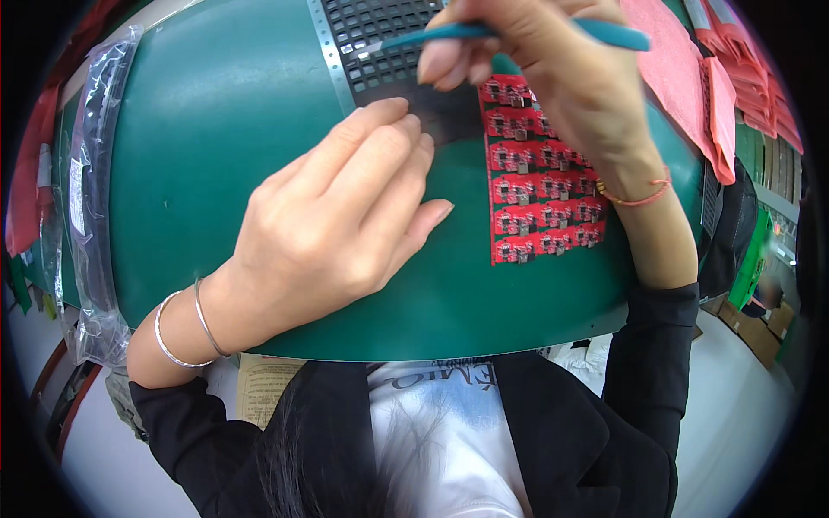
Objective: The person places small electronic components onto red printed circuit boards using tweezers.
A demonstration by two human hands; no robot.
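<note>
On the green tabletop [216, 129], the left hand [337, 216] presses flat while the right hand [535, 60] pinches a teal plastic tool [449, 33], which could slip and scratch the red circuit-board panel [540, 186].

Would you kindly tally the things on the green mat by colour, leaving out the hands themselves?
Red: 1 panel of small circuit boards, beside the left hand.
Black: 1 gridded tray, its near edge under the left fingertips.
Teal: 1 slim tool, held in the right hand.
Pink: 1 stack of sheets at the mat's right edge.
Total: 4
</note>
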